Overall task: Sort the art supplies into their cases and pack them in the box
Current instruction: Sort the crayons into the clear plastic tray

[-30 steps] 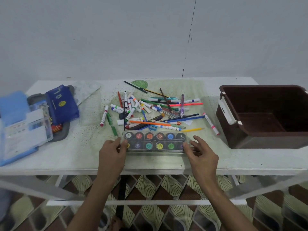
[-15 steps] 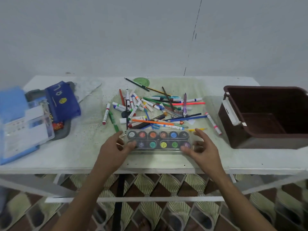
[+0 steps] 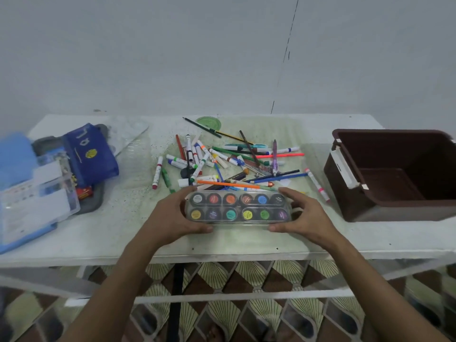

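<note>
Paint set (image 3: 237, 207) at the counter's (image 3: 118, 233) front, marker pile (image 3: 229, 164) right behind it, box (image 3: 394, 174) far right, cases (image 3: 49, 178) far left

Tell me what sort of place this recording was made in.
Probably a room in a home, not a workshop or classroom, though that is a guess. A plain white table stands against a bare painted wall with a thin crack, and the patterned floor tiles underneath look domestic.
</note>
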